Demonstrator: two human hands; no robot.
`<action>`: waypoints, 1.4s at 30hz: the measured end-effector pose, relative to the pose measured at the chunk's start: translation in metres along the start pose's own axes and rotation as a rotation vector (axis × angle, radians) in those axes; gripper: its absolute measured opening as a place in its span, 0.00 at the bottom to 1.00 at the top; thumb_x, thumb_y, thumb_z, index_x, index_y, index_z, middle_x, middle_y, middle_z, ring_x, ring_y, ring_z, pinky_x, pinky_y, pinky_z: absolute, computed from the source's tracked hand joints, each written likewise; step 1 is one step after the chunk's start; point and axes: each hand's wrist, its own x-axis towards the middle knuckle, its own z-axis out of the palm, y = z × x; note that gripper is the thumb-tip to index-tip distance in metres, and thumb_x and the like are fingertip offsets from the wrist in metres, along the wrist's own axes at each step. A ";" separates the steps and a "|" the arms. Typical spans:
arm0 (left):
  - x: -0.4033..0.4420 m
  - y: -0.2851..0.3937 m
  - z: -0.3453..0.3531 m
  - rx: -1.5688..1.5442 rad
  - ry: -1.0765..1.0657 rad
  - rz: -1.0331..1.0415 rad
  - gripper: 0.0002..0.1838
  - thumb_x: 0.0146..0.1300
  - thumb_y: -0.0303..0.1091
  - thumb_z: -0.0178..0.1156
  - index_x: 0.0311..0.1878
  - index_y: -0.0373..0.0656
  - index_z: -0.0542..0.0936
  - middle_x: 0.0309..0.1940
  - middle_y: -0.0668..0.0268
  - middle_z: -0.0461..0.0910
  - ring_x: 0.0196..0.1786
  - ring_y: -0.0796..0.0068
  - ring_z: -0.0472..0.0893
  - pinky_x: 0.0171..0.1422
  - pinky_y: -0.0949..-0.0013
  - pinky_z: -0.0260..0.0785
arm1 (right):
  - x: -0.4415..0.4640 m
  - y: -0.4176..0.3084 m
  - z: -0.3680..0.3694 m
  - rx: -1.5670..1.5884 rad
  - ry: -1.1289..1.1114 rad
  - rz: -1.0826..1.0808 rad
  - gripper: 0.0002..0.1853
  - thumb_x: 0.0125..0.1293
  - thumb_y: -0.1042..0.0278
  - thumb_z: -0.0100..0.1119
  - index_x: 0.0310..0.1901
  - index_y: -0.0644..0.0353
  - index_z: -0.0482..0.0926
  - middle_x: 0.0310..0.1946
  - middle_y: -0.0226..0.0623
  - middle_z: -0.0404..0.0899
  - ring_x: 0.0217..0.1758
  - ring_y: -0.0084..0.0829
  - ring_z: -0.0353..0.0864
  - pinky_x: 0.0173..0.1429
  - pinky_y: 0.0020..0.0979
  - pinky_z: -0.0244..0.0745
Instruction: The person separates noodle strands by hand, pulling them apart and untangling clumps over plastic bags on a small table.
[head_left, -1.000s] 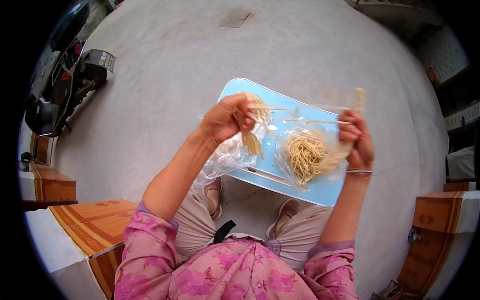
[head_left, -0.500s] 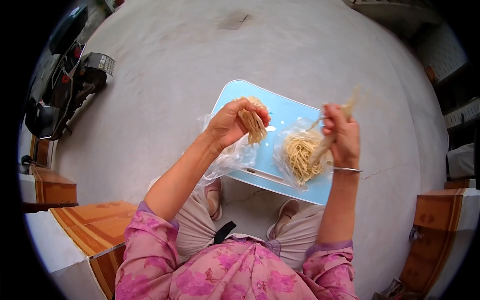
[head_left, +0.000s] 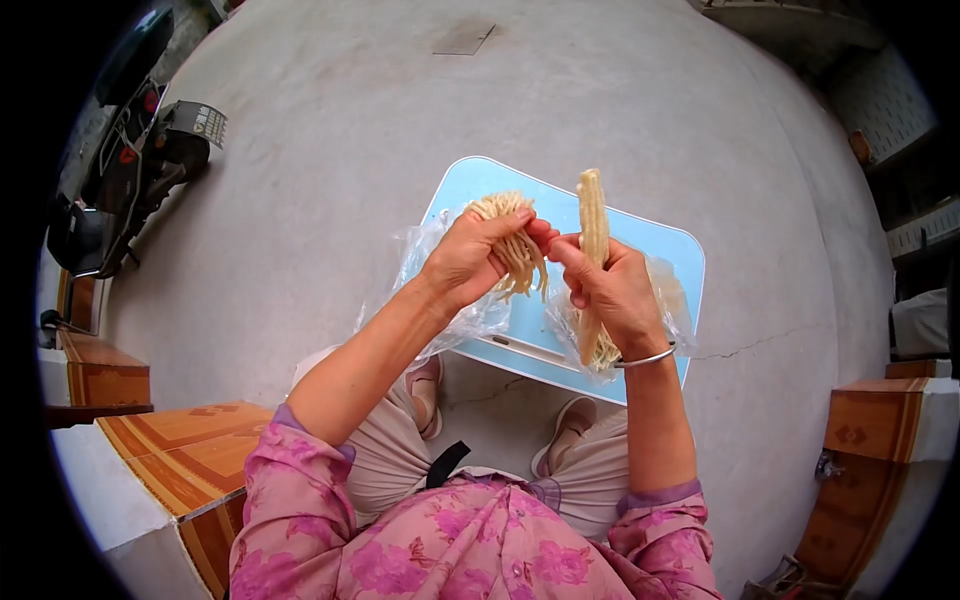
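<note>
My left hand point(head_left: 475, 255) is closed around a bunch of pale noodle strands point(head_left: 518, 262), whose ends fan out above and hang below the fingers. Upright in my right hand point(head_left: 618, 290) is a long, ridged, pale-yellow noodle bundle point(head_left: 593, 215), reaching above and below the grip. The fingertips of both hands meet or nearly meet between the bunches; whether a strand is pinched there I cannot tell. Under my right hand, a clear plastic bag point(head_left: 675, 300) with noodles is mostly hidden. Another clear plastic bag point(head_left: 425, 265) lies beneath my left hand.
Both bags rest on a small light-blue table point(head_left: 655, 240) with a white edge, in front of my feet. A parked motorbike point(head_left: 150, 160) stands at the far left. Orange-brown tiled blocks point(head_left: 190, 450) flank me on the grey floor point(head_left: 350, 110).
My right hand has moved left, from over the right-hand bag to beside my left hand, and its noodle bundle now stands upright. My left hand has stayed near its place, still holding its bunch.
</note>
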 end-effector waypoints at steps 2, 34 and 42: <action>0.002 0.001 -0.002 -0.034 -0.023 0.007 0.08 0.65 0.32 0.59 0.40 0.36 0.80 0.31 0.63 0.81 0.37 0.70 0.81 0.44 0.67 0.75 | 0.001 0.000 0.002 0.216 0.021 -0.001 0.21 0.68 0.55 0.56 0.47 0.70 0.76 0.33 0.34 0.76 0.27 0.17 0.69 0.29 0.20 0.68; 0.009 0.039 -0.021 -0.258 -0.186 0.236 0.06 0.63 0.27 0.47 0.30 0.39 0.71 0.29 0.63 0.73 0.36 0.71 0.72 0.47 0.67 0.68 | 0.016 0.011 -0.121 0.466 0.547 -0.457 0.10 0.72 0.65 0.48 0.39 0.64 0.75 0.31 0.33 0.75 0.33 0.24 0.77 0.41 0.32 0.79; 0.001 0.033 -0.007 -0.042 -0.038 0.183 0.07 0.66 0.30 0.54 0.39 0.35 0.75 0.34 0.62 0.78 0.39 0.69 0.78 0.52 0.65 0.73 | -0.009 -0.006 -0.102 0.322 0.400 -0.320 0.13 0.72 0.62 0.49 0.41 0.65 0.75 0.30 0.32 0.76 0.34 0.24 0.77 0.40 0.30 0.80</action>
